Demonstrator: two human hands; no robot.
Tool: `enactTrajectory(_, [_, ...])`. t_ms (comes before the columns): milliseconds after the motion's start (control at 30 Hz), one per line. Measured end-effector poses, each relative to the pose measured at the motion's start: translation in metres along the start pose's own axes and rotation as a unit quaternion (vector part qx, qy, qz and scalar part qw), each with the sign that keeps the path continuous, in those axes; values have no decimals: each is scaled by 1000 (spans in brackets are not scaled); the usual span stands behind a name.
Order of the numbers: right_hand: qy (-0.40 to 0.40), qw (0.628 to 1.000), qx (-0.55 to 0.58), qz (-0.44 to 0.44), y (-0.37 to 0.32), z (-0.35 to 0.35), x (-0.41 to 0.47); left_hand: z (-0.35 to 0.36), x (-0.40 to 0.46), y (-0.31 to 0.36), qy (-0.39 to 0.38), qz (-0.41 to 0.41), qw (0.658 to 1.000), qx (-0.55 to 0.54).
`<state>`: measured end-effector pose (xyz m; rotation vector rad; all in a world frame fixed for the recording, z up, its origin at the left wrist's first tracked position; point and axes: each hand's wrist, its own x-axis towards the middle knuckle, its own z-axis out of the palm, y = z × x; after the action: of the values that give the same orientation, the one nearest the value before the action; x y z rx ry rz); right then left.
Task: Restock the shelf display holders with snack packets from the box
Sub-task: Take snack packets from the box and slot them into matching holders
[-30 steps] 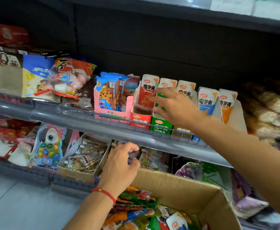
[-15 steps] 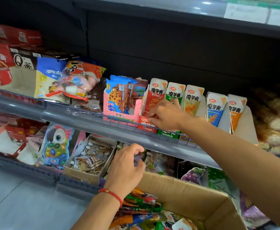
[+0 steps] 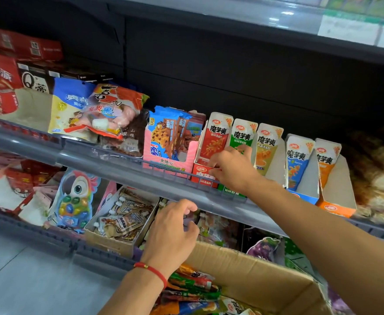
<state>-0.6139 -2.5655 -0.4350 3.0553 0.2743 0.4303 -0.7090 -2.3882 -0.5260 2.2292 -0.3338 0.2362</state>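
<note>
Snack packets lay heaped in the near cardboard box — light, soft, probably slippery, best pinched by an edge. Right hand fingered the red holder; left hand hovered loosely curled — holding nothing.

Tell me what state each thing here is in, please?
Right hand: fingers at the red holder's front opening.
Left hand: loosely curled, holding nothing visible.
Red holder: upright, open-fronted.
Cardboard box: open, packets inside.
Orange holder: upright, looks nearly empty.
</note>
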Motion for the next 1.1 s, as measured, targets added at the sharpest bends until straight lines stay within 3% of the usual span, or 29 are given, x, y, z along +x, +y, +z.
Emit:
enactTrajectory(233, [38, 998, 34, 39, -1, 0, -2, 1, 0, 4, 6, 11, 1000, 5])
enactTrajectory(467, [-5, 992, 123, 42, 6, -19, 5, 0, -1, 4, 5, 4, 1000, -4])
enactTrajectory(700, [70, 985, 140, 68, 21, -45, 38, -1, -1, 3, 2, 9, 1000, 5])
enactTrajectory(933, [-3, 992, 122, 43, 14, -45, 39, -4, 3, 3, 15, 15, 1000, -11])
enactTrajectory(1100, [-12, 994, 108, -8, 11, -43, 22, -4, 4, 8, 12, 18, 1000, -13])
